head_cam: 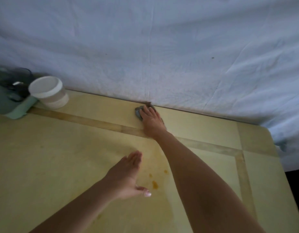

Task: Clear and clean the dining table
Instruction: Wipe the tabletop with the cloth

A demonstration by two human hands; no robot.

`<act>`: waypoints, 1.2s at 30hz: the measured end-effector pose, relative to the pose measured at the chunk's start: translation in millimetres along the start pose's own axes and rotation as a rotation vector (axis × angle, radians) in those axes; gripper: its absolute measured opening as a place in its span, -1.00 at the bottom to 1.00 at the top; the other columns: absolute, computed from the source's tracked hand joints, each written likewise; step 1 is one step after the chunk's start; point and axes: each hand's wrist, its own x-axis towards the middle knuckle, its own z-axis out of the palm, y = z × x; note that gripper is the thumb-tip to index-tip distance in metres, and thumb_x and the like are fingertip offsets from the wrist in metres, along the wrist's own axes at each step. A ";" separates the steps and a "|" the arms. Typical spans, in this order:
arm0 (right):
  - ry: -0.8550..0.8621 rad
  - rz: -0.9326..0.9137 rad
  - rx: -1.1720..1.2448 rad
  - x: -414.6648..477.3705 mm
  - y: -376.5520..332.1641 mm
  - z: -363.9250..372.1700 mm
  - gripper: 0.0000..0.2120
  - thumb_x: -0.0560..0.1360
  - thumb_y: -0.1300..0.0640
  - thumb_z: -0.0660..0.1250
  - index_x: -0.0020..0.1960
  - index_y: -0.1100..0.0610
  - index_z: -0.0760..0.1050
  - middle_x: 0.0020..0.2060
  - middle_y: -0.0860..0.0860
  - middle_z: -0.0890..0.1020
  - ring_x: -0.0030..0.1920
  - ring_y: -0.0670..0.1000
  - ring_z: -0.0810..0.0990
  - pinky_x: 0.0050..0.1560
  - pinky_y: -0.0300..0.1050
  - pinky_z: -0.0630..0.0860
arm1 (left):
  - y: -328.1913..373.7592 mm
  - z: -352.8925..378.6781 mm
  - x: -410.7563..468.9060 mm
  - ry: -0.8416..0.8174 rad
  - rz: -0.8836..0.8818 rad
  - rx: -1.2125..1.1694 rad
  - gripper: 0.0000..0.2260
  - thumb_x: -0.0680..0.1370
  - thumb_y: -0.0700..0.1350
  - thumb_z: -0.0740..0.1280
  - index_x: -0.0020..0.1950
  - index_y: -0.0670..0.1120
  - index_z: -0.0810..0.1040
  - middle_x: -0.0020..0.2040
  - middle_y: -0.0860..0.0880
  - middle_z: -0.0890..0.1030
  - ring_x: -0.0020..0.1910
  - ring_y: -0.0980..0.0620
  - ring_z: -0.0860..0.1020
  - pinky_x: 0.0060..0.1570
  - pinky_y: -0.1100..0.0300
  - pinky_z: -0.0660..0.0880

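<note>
Yellow surface (64, 148) with inlaid wood band, far edge against white sheet (162, 47). My right grip (151, 121) flat, fingers spread, pressing grey cloth (138, 113) down at far edge; cloth mostly under palm. My left grip (127, 175) open, empty, fingers together, palm low over surface centre. Orange stains (154, 184) just beside left thumb. White lidded tub (48, 92) at far left corner, touching green object (19, 108).
</note>
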 end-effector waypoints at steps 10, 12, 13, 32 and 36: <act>-0.006 0.033 0.063 -90.0 43.9 -8.8 -0.42 0.54 0.29 0.13 0.51 0.06 0.07 0.53 0.04 0.01 0.53 0.04 -0.06 0.52 0.01 -0.09 | -4.5 -9.1 1.7 -0.056 0.045 0.049 0.00 0.44 0.35 0.22 0.52 -0.25 -0.24 0.55 -0.17 -0.14 0.54 -0.07 -0.10 0.49 0.04 -0.08; 0.022 0.221 0.044 -117.6 69.1 -15.9 -0.46 0.58 0.24 0.06 0.52 0.05 0.03 0.54 0.05 -0.02 0.53 0.04 -0.09 0.49 0.01 -0.11 | -10.0 -11.8 0.3 -0.060 0.075 0.006 -0.01 0.45 0.32 0.24 0.52 -0.24 -0.24 0.56 -0.16 -0.14 0.54 -0.05 -0.11 0.48 0.06 -0.11; 0.042 0.313 0.049 -130.0 77.3 -17.8 -0.49 0.60 0.21 0.02 0.52 0.06 0.02 0.54 0.06 -0.03 0.53 0.05 -0.10 0.48 0.01 -0.12 | -15.7 -13.3 -2.5 -0.056 0.094 -0.032 -0.03 0.46 0.30 0.24 0.52 -0.22 -0.24 0.56 -0.15 -0.15 0.54 -0.04 -0.11 0.48 0.07 -0.13; -0.170 -0.240 -0.015 -130.5 -118.5 39.7 -0.36 0.54 0.20 0.17 0.52 -0.08 -0.01 0.54 -0.03 -0.07 0.53 -0.01 -0.17 0.48 0.01 -0.22 | -122.0 -11.7 -69.1 0.032 -0.261 -0.196 -0.24 0.56 0.21 0.13 0.55 -0.10 -0.21 0.57 -0.05 -0.06 0.53 -0.08 -0.01 0.45 0.09 0.00; -0.090 0.080 0.057 -138.5 -66.8 19.6 -0.38 0.54 0.23 0.11 0.52 -0.04 -0.04 0.54 0.01 -0.10 0.53 0.00 -0.18 0.47 0.01 -0.20 | -133.1 -9.0 -62.1 -0.027 -0.322 -0.174 -0.21 0.51 0.34 0.03 0.55 -0.04 -0.22 0.57 -0.04 -0.06 0.53 -0.18 -0.04 0.44 -0.05 0.06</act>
